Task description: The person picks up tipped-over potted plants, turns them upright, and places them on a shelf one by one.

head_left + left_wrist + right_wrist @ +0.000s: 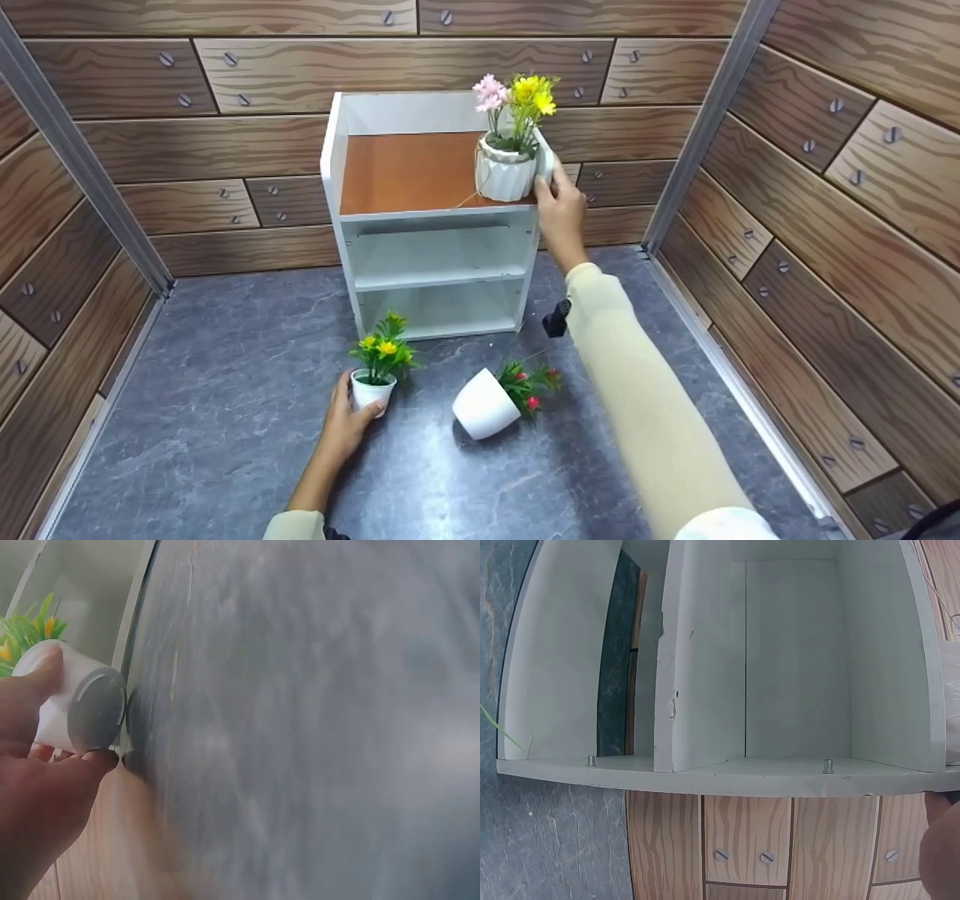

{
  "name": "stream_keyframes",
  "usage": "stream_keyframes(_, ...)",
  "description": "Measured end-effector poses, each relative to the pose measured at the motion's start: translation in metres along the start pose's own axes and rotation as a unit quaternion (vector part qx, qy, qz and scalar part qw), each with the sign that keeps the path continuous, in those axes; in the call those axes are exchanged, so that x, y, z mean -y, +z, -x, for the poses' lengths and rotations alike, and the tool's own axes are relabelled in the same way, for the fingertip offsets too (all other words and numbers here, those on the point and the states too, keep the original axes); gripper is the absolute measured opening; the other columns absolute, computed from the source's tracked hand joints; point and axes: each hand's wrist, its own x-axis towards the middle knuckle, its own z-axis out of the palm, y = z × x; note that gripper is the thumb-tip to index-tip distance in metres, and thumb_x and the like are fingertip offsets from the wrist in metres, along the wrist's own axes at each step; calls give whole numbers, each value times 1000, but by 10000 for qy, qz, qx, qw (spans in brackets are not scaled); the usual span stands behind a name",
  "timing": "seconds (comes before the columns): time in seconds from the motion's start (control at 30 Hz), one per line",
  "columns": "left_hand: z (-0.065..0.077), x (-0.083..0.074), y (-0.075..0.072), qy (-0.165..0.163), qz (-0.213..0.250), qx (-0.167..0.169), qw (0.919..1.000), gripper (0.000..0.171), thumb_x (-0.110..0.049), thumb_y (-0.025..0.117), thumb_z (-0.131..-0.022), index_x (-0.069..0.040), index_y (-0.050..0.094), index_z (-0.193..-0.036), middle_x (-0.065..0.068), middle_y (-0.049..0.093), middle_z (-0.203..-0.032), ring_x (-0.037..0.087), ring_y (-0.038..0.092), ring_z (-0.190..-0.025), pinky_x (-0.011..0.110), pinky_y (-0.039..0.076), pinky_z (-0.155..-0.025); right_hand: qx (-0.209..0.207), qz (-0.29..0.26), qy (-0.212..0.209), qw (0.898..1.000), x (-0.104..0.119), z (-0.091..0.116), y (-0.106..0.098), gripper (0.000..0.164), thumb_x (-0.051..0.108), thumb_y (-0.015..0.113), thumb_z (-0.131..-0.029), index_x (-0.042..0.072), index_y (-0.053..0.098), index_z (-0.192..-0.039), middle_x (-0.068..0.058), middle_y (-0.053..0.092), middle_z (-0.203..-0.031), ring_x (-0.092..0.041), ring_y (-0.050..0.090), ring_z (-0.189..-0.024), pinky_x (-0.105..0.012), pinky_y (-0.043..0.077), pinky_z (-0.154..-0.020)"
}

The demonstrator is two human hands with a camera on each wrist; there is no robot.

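My left hand (346, 420) holds a small potted plant (375, 390) with yellow flowers and a white pot, low over the floor in front of the shelf. In the left wrist view the thumb lies on the side of the white pot (56, 709) and the pot's grey underside shows. My right hand (562, 214) grips the right side panel of a white shelf unit (439, 285), thumb in front. Close to that thumb, a ribbed white vase (506, 174) with pink and yellow flowers stands upright on the brown top. Only part of the right hand (939, 855) shows in the right wrist view.
On its side on the grey floor (225, 390) lies a white pot (486, 405) with red flowers, between the two arms. Wood-patterned walls (810, 225) enclose the floor at the back and both sides. The shelf unit stands near the back wall.
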Motion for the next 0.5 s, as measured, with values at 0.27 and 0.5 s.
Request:
stream_keyframes(0.27,8,-2,-8,150,-276,-99,9995,74,-2,77,-85,4,38,-148,31,50,-142,43,50,-127,54,39,-106,23,-29,-2,10000,-1,0,1,47,14,62,-100,5,54,-145,-19,67,-127,-23,66,-116,-38,51,-99)
stream_keyframes(0.5,11,-2,-15,-48,-336,-217,9992,74,1,72,-87,7,34,-150,33,48,-145,45,47,-132,56,36,-111,-34,77,-20,10000,0,-1,-1,46,14,63,-99,6,56,-144,-19,71,-121,-21,67,-101,-40,52,-93)
